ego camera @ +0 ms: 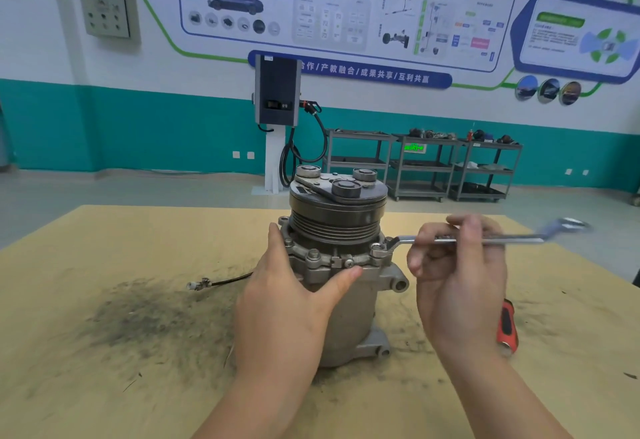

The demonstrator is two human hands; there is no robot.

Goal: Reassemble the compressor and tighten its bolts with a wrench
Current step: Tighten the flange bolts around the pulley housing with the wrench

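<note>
L hand point(294, 296): fingers straight, wrapped flat vs. left side of compressor point(341, 286) body, thumb laid across front just below the flange; braces it, nothing pinched.

R hand point(457, 265): fingers curled round shank of wrench point(485, 238), gripping approx. mid-length. Hands apart, compressor between them.

Wrench: silver, double ring-end type. Near end seated on bolt point(378, 248) at right front of flange; shank runs roughly level to the right; far ring end sticks out past R hand, blurred.

Compressor: stands upright, center of table point(104, 369), pulley end up. Grooved pulley point(337, 223) w/ clutch plate on top; three round bosses on plate. Second flange bolt point(313, 254) visible front-left, just beside L thumb. Mounting ears at right side & at base.

Other items:
- Thin black cable w/ small connector point(199, 284), on table left of compressor, end near L hand.
- Red/black handled tool point(507, 327), lying on table right of R wrist; type cannot tell.
- Table top: tan board, dark grime smeared left of & around compressor.
- Bkgd: wall charger unit point(277, 92) w/ coiled cable, grey shelf carts point(426, 164), wall posters point(346, 5), grey elec. box point(105, 5) upper left.
</note>
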